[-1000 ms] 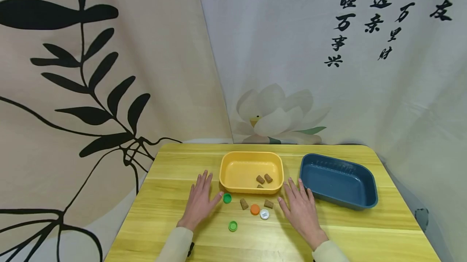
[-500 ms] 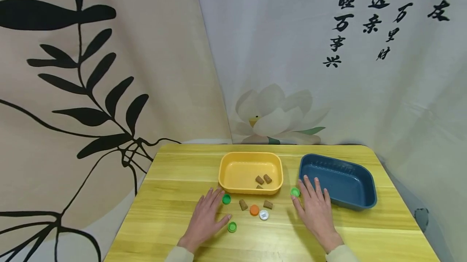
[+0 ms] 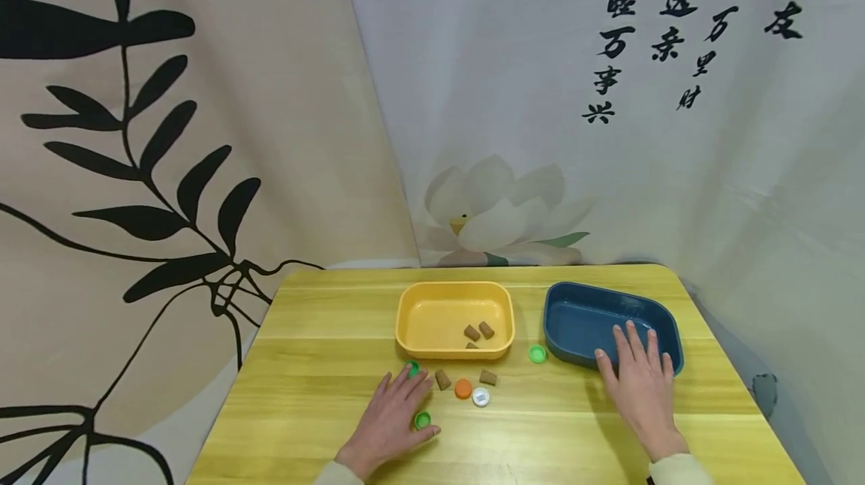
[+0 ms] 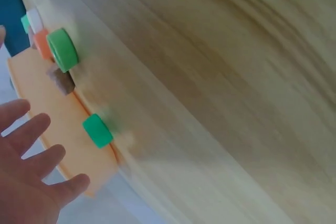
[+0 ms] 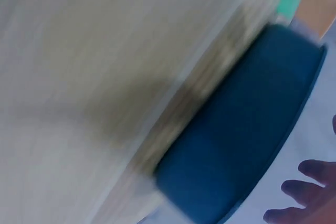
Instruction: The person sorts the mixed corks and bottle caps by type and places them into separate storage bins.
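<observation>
My left hand (image 3: 392, 421) hovers over the table with its fingers spread, holding nothing. Close to its thumb lies a green bottle cap (image 3: 422, 420); a darker green cap (image 3: 414, 369) is partly covered by its fingertips in the head view. My right hand (image 3: 642, 395), fingers extended, is above the front edge of the blue tray (image 3: 588, 320) and grips nothing. Between the trays sits another green cap (image 3: 537, 353). In front of the yellow tray (image 3: 439, 312) lie an orange cap (image 3: 462, 389), a white cap (image 3: 480, 396) and two brown cork-like pieces (image 3: 442, 379).
Inside the yellow tray are a few more brown cork-like pieces (image 3: 471, 332). Both trays stand toward the back of the wooden table (image 3: 541, 447). Behind the table's far edge hangs a printed curtain (image 3: 304, 132).
My right hand has moved right, from beside the yellow tray to over the blue tray, and a green cap now shows between the trays. My left hand has come nearer, toward the green caps.
</observation>
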`<state>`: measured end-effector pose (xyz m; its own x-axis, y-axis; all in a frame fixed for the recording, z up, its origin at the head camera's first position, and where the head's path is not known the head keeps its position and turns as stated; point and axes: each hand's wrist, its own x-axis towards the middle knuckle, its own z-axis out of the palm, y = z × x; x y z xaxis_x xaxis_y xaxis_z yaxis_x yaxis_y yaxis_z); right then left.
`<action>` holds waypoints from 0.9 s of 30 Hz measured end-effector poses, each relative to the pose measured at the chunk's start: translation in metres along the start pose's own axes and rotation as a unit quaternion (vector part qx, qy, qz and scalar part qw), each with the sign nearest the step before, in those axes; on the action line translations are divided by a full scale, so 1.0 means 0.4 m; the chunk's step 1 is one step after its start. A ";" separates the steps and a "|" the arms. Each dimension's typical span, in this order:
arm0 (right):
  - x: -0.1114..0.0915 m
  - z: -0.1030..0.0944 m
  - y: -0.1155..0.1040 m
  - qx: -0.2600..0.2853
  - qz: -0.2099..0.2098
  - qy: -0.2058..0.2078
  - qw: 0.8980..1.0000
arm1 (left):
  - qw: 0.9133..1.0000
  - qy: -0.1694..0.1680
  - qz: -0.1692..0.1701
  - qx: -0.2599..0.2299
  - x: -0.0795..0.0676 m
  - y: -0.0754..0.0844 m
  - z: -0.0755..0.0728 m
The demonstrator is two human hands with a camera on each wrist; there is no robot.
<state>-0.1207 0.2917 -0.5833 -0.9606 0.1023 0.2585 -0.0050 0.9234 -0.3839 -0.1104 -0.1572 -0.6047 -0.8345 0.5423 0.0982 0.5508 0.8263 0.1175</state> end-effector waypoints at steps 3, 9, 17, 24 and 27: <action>0.013 -0.010 0.049 -0.004 0.030 -0.005 1.000 | 1.000 -0.006 0.009 0.011 -0.005 -0.002 0.008; 0.033 -0.023 0.131 -0.012 0.101 -0.021 0.995 | 0.999 -0.012 0.025 0.021 -0.017 -0.008 0.019; 0.033 -0.025 0.175 0.001 0.159 -0.057 0.986 | 0.998 0.013 0.050 0.041 -0.020 -0.016 0.025; 0.032 -0.024 0.168 0.011 0.147 -0.060 0.987 | 0.998 0.032 0.056 0.023 -0.006 -0.005 0.022; 0.030 -0.021 0.164 0.012 0.139 -0.062 0.988 | 0.996 0.060 0.064 0.010 0.020 0.016 0.010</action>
<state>-0.1302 0.3565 -0.5981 -0.9525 0.3031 0.0298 0.2589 0.8571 -0.4453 -0.1138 -0.1470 -0.6069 -0.7480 0.6228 0.2294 0.6518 0.7544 0.0772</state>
